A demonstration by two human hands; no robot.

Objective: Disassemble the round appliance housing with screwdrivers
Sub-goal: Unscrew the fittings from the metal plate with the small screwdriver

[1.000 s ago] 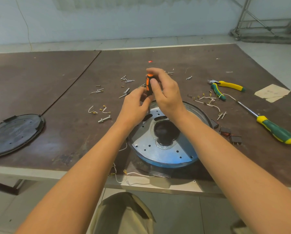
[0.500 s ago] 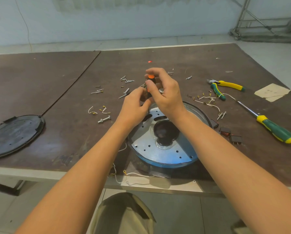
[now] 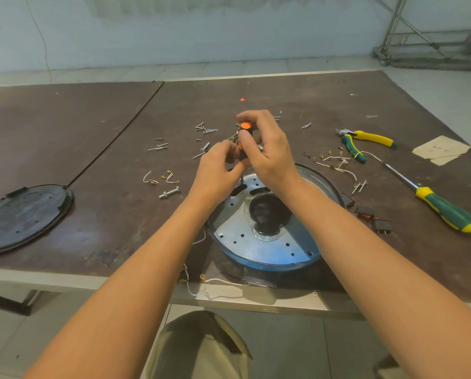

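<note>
1. I hold the screwdriver [image 3: 245, 125] upright so that its tip, hidden below my fingers [image 3: 252, 116], can bear on what is probably a screw.
2. The housing [image 3: 267, 250] sits on the bench [image 3: 105, 214] directly beneath the fingers.
3. My right hand [image 3: 271, 157] wraps the handle from above. My left hand [image 3: 218, 170] pinches it lower down to steady it.
4. Both wrists are arched.

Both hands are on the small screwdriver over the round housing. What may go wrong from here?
1. Neither the left hand nor the right hand steadies the round housing, which sits near the front edge of the table; it might turn or slide.
2. The tip of the small screwdriver could slip and jab a hand.
3. A freed screw may get lost among the loose screws.
</note>
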